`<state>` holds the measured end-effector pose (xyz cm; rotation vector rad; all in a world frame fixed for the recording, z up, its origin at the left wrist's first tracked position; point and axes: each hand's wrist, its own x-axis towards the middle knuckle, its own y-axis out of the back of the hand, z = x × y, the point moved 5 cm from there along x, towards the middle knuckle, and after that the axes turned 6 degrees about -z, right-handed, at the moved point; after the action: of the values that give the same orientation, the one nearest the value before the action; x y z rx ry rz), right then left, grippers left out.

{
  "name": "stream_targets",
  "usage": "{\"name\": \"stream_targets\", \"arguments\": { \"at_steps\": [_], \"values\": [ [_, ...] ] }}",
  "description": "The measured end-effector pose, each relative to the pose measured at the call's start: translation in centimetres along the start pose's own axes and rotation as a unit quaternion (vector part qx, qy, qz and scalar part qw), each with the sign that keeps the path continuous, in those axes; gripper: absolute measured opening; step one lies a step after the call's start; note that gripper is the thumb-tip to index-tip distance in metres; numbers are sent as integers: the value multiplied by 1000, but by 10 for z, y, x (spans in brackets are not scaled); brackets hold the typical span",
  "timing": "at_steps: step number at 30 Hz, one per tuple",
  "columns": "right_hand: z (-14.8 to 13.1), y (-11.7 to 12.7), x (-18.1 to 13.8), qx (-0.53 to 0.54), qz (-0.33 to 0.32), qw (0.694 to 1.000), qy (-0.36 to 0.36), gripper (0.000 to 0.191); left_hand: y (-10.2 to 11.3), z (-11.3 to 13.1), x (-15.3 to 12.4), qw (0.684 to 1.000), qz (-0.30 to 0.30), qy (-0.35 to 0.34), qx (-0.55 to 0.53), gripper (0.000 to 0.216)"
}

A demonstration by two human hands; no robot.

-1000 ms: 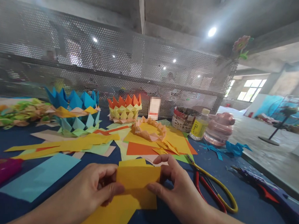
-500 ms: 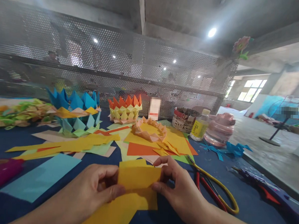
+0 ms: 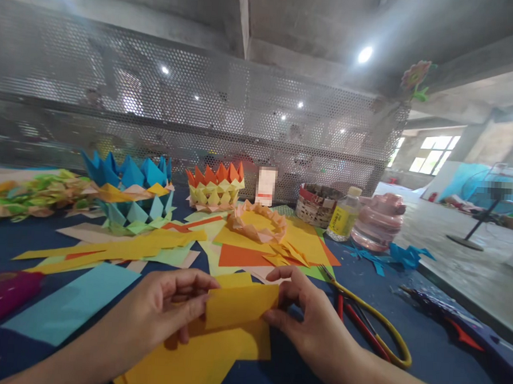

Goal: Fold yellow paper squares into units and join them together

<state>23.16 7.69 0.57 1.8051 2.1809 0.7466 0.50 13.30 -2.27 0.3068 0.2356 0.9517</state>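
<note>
A folded yellow-orange paper strip point(image 3: 239, 304) is held between both hands just above the blue table point(image 3: 410, 280). My left hand point(image 3: 164, 310) pinches its left end, thumb and fingers closed on the paper. My right hand point(image 3: 305, 323) pinches the right end the same way. Under the strip lies a larger yellow-orange sheet point(image 3: 196, 363), flat on the table near my left wrist.
Yellow-and-red scissors point(image 3: 370, 327) lie just right of my right hand. A light blue sheet point(image 3: 70, 302) lies to the left, loose coloured papers point(image 3: 253, 249) ahead. Paper crowns point(image 3: 216, 187), a woven basket point(image 3: 316, 204), a small bottle point(image 3: 343, 219) and a pink jug point(image 3: 377, 221) stand before a perforated metal screen point(image 3: 200, 114).
My left hand has shifted its grip up, and the strip now looks narrower and more tilted than before. The larger sheet below shows more.
</note>
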Motion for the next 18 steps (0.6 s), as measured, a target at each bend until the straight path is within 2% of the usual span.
{"name": "stream_targets", "arguments": {
  "at_steps": [3,6,9,11,15,18],
  "values": [
    [-1,-2,-2,-23,-4,999,26,30,-6,-3,0,1000,1,-1,-6,56],
    [-5,-2,-7,-102,5,992,68,33,-15,1,-2,1000,-2,-9,-3,56],
    [-22,-3,-16,-235,54,955,171,64,-23,6,-5,1000,-5,-25,11,55],
    [-36,-9,-21,-298,54,920,249,72,-28,7,-7,998,-15,-44,30,52],
    [-48,-24,-29,-344,-13,870,354,41,-33,0,-9,996,-21,-85,36,48],
    [-47,-27,-32,-372,-32,852,366,23,-31,-4,-9,994,15,-100,46,48]
  ]
}}
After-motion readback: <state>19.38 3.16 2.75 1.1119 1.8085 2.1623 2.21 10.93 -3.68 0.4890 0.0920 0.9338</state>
